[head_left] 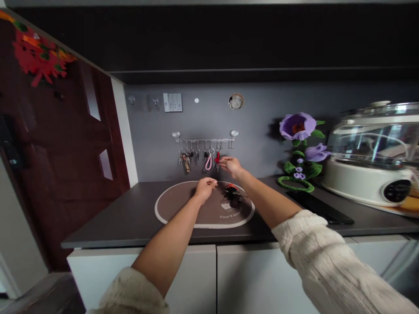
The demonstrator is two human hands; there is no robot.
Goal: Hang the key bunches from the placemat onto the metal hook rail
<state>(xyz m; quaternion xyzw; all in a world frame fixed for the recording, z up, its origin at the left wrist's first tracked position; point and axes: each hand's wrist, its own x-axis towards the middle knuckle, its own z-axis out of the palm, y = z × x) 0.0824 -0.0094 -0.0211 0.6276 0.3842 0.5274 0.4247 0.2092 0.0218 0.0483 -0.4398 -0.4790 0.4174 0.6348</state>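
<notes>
A person's two bare forearms reach in from the bottom of the view toward a dark desk point(113, 216). On the desk lies an oval brown placemat point(209, 214) with a cream border, its far edge meeting the gray wall.

The right hand point(231, 167) is raised at the wall, at about 12 o'clock from the mat's center. Its fingers point(222, 162) are extended and close together, right beside a red key charm point(217, 159). I cannot tell if they are pinching it. The charm hangs from a metal rail point(204, 141) among other keys and a pink loop point(208, 162).

The left hand point(205, 189) hovers over the mat, its fingers point(213, 185) pressed together and pointing toward a black-and-red object point(233, 195). They are just beside that object, which rests on the mat at about 2 o'clock and is too blurred to identify.

At 6 o'clock, a narrow strip of desk separates the mat from the front edge. At 3 o'clock, a flat black tray point(319, 207) lies near the mat, with a white cooker point(369, 187) beyond.
</notes>
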